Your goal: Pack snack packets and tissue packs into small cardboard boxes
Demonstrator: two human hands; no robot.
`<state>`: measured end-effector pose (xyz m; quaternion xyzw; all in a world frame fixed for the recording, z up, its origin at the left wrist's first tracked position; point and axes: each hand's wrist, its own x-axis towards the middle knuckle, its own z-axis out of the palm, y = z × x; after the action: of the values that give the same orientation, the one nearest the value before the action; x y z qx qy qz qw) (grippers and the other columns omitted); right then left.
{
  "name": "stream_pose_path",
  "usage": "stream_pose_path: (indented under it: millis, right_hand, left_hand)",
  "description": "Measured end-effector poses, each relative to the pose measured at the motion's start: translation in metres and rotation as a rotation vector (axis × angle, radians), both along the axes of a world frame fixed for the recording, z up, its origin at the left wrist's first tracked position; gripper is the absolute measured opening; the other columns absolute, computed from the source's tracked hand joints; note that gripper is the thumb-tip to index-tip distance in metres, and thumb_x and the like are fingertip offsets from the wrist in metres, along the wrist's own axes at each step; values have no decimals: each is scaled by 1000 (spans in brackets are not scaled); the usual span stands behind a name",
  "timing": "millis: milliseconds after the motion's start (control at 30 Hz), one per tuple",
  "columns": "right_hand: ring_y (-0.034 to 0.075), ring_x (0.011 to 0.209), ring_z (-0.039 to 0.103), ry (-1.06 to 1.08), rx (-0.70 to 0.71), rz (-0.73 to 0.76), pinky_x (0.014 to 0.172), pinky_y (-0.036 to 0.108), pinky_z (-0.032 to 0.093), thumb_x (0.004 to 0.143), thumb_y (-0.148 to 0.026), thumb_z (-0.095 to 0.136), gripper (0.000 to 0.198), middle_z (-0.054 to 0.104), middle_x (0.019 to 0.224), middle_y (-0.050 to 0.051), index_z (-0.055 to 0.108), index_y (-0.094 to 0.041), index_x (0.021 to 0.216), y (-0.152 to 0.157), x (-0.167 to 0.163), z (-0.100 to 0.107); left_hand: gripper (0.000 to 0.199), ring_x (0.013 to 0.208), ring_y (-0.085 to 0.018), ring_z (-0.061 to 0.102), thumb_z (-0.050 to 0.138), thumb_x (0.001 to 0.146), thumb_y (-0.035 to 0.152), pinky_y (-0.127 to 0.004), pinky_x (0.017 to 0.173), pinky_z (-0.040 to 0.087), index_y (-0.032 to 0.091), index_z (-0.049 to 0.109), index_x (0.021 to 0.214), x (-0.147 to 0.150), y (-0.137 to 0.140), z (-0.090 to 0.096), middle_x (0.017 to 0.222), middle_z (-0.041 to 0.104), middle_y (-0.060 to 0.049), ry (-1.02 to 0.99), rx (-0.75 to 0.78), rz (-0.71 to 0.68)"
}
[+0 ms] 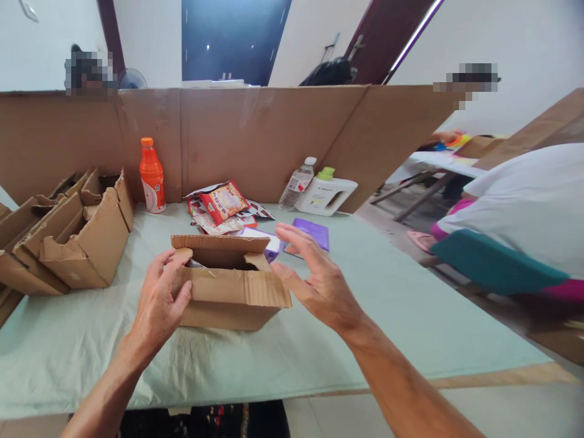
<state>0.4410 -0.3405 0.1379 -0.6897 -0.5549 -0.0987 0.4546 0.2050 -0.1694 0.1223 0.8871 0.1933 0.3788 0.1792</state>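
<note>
A cardboard wall [219, 140] ran along the far edge of a surface spread with a pale green cloth [396, 316], which was creased at the near left. Off to the right, beyond the cloth, a co-worker [529, 201] in a white top sat on a teal chair [497, 261].

Open cartons [98, 243] stood side by side at the left, their rims ragged. Smaller than that group, a single box [228, 298] stood on the cloth between the two hands, its back flap raised and its top open; a sliver of something greyish showed inside, too little to make out.

The left hand [162, 292] was at the box's left end, fingers by the side flap and thumb apart from them over the front; whether they pinched the cardboard could not be told. The right hand [314, 280] was raised just beside the right end, thumb and fingers well apart and holding nothing.

Behind, near the wall, were a white jug [326, 198] with a green cap, a clear bottle [296, 185] leaning beside it, and an orange bottle [150, 173] upright farther left. Between the bottles lay heaped packets [223, 204], and nearer the right hand, a flat purple pack [314, 233].
</note>
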Motion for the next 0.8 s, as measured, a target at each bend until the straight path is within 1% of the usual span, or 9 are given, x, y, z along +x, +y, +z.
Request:
stream_pose_path:
  millis: [100,233,300,367,433,533,633,733,800]
  right_hand:
    - [30,142,51,-58,-103,82,116,53,43,100,-41,54,49,58,150,15,54,-22,145,14,1,2]
    - [28,126,64,-29,-240,180,109,49,50,103,-41,47,38,70,134,12,66,-22,131,9,3,-12]
    - [26,124,65,0,-261,198,106,46,52,103,-39,47,37,72,132,11,65,-24,132,0,3,-22]
    - [27,126,64,-8,-248,224,108,46,51,103,-37,48,37,71,134,11,63,-25,135,-7,2,-32]
    - [27,132,61,-52,-209,263,112,49,48,103,-36,50,41,68,139,12,59,-25,141,-12,2,-41]
    - [29,142,52,-137,-156,278,116,51,44,103,-36,49,48,60,148,12,51,-26,150,-14,4,-55]
    - [31,150,40,-181,-132,235,118,54,40,104,-38,47,50,44,163,9,49,-31,153,-13,10,-67]
    - [34,154,33,-171,-144,240,121,56,37,104,-41,47,50,26,171,4,49,-35,153,-10,17,-71]
    - [34,155,31,-171,-166,287,121,56,36,104,-43,46,50,24,172,3,48,-37,154,-9,21,-71]
  left_hand:
    - [48,145,-32,46,57,94,18,-53,115,46,25,53,141,-1,3,-3,155,45,-15,9,28,36]
    - [54,150,-33,39,55,96,23,-56,118,42,25,44,149,-4,11,-10,164,34,-17,65,10,7]
    - [52,151,-32,39,53,97,24,-56,119,41,23,46,148,-3,15,-14,163,38,-17,97,-4,-34]
    - [45,150,-31,41,49,98,23,-55,121,41,20,53,142,0,19,-18,157,48,-16,123,-11,-89]
    - [39,149,-31,43,46,99,22,-54,121,41,18,61,135,3,22,-21,150,57,-15,134,-16,-127]
    - [38,148,-31,45,44,99,21,-53,119,45,17,65,131,6,22,-23,147,60,-15,115,-13,-123]
    - [37,146,-31,48,44,98,19,-53,117,48,16,67,128,7,21,-25,145,62,-15,95,14,-112]
    - [37,145,-31,49,44,97,17,-53,115,50,17,69,124,7,20,-26,143,64,-14,80,35,-98]
    - [37,144,-31,51,44,97,16,-53,114,51,17,70,123,7,20,-26,141,65,-14,69,43,-94]
